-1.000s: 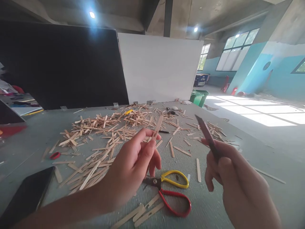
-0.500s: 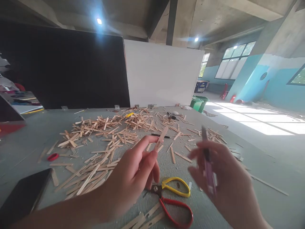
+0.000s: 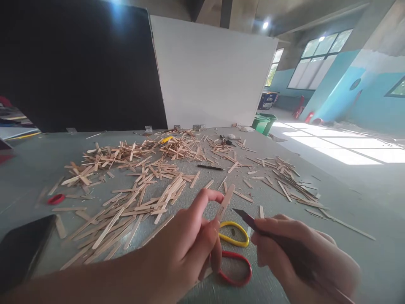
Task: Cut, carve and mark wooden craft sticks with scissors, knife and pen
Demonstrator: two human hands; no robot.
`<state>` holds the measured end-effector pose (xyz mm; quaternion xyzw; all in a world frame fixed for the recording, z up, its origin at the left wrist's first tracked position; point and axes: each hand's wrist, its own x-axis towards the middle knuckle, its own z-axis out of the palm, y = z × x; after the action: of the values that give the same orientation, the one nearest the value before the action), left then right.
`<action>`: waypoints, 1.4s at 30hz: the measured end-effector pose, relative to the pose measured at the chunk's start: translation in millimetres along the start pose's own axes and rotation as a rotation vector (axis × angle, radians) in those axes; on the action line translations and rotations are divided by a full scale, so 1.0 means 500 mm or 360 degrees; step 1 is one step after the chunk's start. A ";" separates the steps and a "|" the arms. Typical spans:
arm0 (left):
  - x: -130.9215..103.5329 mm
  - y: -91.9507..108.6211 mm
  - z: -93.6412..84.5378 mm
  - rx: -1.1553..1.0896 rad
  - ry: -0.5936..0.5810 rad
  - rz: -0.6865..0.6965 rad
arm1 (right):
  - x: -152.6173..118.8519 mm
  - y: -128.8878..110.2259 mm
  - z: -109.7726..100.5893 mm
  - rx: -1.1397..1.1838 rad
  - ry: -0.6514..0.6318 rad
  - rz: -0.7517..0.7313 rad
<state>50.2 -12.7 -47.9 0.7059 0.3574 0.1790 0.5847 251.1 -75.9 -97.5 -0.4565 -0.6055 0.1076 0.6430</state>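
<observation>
Head view: I read left hand (image 3: pixel 190 240) with thumb and fingers closed on lower part of slotted wooden stick (image 3: pixel 226 201), stick tilted, upper end free above table (image 3: pixel 268 287). Lower end hidden by fingers. Right hand (image 3: pixel 303 253) closed around knife (image 3: pixel 245 217), blade tip near stick, apart from it; grip covers much of handle, rear part blurred. Scissors (image 3: pixel 248 239) below, near left hand: I make out yellow and red loops, blades hidden. Loose sticks (image 3: pixel 126 219) beyond, partly behind left forearm. Phone (image 3: pixel 25 242) cut off at left edge. Black pen (image 3: pixel 210 167) farther back.

Phone (image 3: pixel 27 245) left of scissors (image 3: pixel 236 243), pen (image 3: pixel 210 167) behind, sticks (image 3: pixel 108 228) on table (image 3: pixel 38 169)
</observation>
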 end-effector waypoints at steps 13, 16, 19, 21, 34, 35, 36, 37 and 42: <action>-0.002 -0.005 0.002 0.0320 -0.0018 -0.0028 | 0.006 -0.004 -0.003 -0.0122 -0.0183 -0.0008; -0.004 -0.004 0.002 0.0346 -0.0017 -0.0022 | 0.003 -0.002 -0.004 -0.0106 -0.0194 -0.0033; -0.004 -0.002 0.001 0.0355 -0.0038 -0.0027 | 0.004 -0.001 -0.004 -0.0164 -0.0191 -0.0044; -0.003 0.001 0.000 0.0370 -0.0021 -0.0023 | 0.005 -0.001 -0.002 -0.0189 -0.0175 -0.0053; 0.002 -0.007 0.008 0.0403 0.0187 0.0145 | 0.030 0.007 -0.010 0.0098 -0.0314 0.0238; 0.002 -0.007 0.007 0.0389 0.0185 0.0131 | 0.032 0.009 -0.012 0.0167 -0.0350 0.0315; 0.002 -0.005 0.007 0.0376 0.0174 0.0113 | 0.034 0.011 -0.013 0.0235 -0.0392 0.0391; 0.002 -0.003 0.006 0.0367 0.0162 0.0098 | 0.035 0.013 -0.015 0.0300 -0.0429 0.0462; 0.003 0.005 0.002 0.0312 0.0071 0.0052 | 0.044 0.018 -0.021 0.0552 -0.0522 0.0703</action>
<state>52.8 -12.4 -45.8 0.7613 0.3745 0.1685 0.5018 269.5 -60.3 -87.4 -0.4371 -0.5601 0.4181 0.5661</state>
